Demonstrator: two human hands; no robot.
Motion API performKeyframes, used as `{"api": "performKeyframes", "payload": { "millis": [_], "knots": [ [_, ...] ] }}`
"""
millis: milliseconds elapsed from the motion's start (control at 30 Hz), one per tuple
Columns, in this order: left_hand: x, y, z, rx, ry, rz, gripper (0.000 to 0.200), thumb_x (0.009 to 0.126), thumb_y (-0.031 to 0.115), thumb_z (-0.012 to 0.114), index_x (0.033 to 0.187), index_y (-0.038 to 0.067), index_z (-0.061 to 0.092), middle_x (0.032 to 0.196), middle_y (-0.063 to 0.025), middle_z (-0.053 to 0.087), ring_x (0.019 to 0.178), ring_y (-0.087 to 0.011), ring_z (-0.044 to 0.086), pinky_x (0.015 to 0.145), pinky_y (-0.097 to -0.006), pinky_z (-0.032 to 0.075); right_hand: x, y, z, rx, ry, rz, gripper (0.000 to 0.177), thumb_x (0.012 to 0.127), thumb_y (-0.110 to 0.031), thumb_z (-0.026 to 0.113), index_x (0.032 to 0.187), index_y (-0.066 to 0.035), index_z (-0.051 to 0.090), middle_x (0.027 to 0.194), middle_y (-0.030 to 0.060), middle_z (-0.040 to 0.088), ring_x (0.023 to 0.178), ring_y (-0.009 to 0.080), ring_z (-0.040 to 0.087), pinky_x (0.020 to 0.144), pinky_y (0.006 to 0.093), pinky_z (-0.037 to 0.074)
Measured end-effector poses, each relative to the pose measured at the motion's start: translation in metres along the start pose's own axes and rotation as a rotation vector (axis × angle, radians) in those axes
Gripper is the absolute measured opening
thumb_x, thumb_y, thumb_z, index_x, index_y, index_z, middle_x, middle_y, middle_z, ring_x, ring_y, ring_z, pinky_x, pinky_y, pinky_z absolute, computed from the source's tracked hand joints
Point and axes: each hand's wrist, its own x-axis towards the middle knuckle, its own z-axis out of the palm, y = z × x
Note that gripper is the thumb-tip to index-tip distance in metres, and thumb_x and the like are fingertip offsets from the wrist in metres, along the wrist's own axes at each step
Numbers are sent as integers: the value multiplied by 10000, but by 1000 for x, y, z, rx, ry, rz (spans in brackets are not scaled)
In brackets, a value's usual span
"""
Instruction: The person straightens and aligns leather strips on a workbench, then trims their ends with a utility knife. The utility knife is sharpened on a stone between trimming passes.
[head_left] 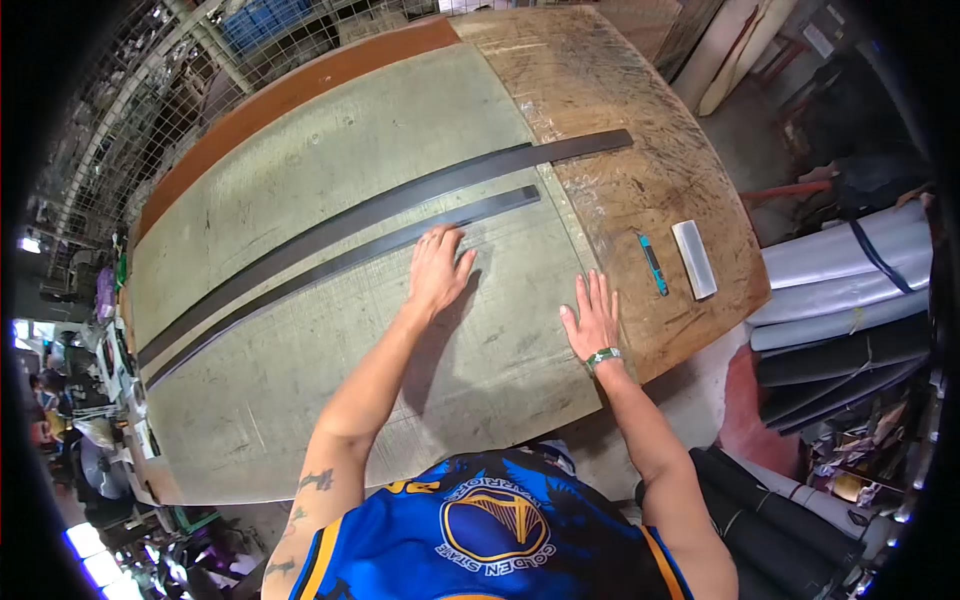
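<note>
My left hand [437, 270] is over the middle of the work surface, its fingertips bent onto the near edge of a long dark flat strip [350, 258] and its thumb held apart. My right hand [594, 320] lies flat near the front edge of the grey-green mat [500, 340], fingers spread, holding nothing. A longer dark strip [400, 195] lies beyond the first, roughly alongside it, its right end on the bare brown board. Right of my right hand are a teal and black utility knife [653, 266] and a whitish rectangular block or tray [695, 260].
The scuffed brown board [590, 90] extends past the mat on the right. A reddish-brown band [300, 95] runs along the far edge, with wire mesh [150, 120] behind. Silvery rolls [850, 270] and black rolls [770, 520] are stacked to the right.
</note>
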Motion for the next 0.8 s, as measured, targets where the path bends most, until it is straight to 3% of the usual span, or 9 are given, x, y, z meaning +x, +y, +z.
{"api": "performKeyframes", "payload": {
  "millis": [67,100,300,333,433,633,800],
  "knots": [
    [9,1,-24,1,-5,-11,435,979,318,701,1311,41,648,1436,-189,605,1358,-372,540,1158,-486,408,-11,-53,-1,2,28,20,743,1012,-441,568,1625,-67,376,1720,223,266,1595,424,221,1256,667,155],
    [75,39,41,-18,27,-12,418,984,311,693,1297,37,652,1421,-189,614,1349,-372,546,1153,-486,411,33,17,-8,-24,60,21,736,1012,-434,564,1623,-66,380,1717,224,271,1593,425,226,1255,669,156],
    [140,54,76,81,-149,-132,374,1002,298,663,1255,23,670,1333,-202,651,1266,-362,589,1063,-502,461,28,9,-13,7,47,39,729,1007,-409,554,1618,-48,387,1712,230,282,1592,417,234,1238,661,184],
    [148,51,83,99,-102,-91,346,1004,299,660,1225,37,709,1194,-189,685,1184,-380,609,1022,-483,492,32,7,-17,-19,14,54,739,1002,-409,562,1619,-44,384,1708,237,287,1588,419,243,1235,654,188],
    [156,51,93,128,-73,-43,315,994,274,675,1197,39,722,1126,-170,684,1127,-375,607,991,-478,498,37,7,-18,-43,6,54,740,998,-409,565,1616,-43,387,1702,248,292,1585,427,245,1235,658,179],
    [147,59,89,12,-66,-60,281,974,250,707,1152,34,730,1141,-159,668,1105,-369,592,970,-467,479,42,5,-24,1,-74,74,726,990,-392,573,1593,-26,406,1694,262,296,1580,446,244,1229,666,175],
    [139,63,89,-59,-26,-34,267,940,178,746,1135,34,635,1119,-159,666,1083,-382,594,959,-473,469,69,9,-24,89,-83,20,738,982,-388,588,1581,3,407,1691,248,313,1581,423,258,1240,639,185]
  ]
}}
